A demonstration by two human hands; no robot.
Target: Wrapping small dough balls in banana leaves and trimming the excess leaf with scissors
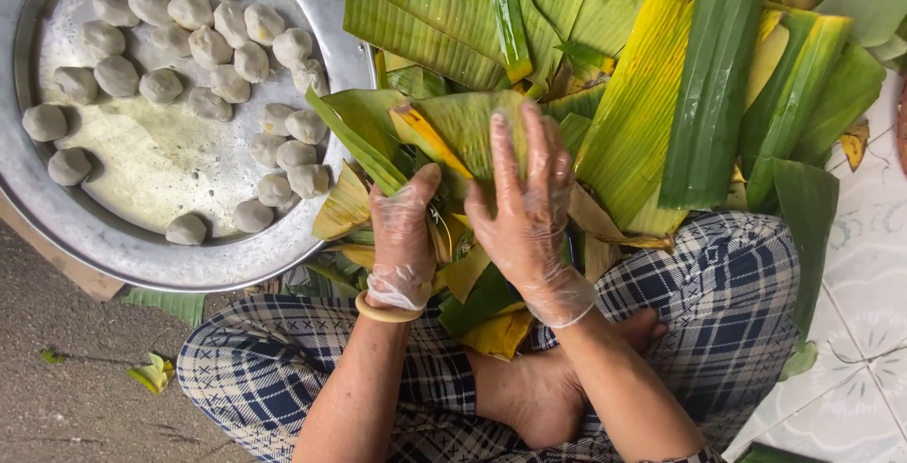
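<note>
Metal tray (142,260) of grey dough balls (210,47); tiled floor (864,265).

dough balls (210,47) in tray (57,217) | tray left of leaves (642,94)
</note>
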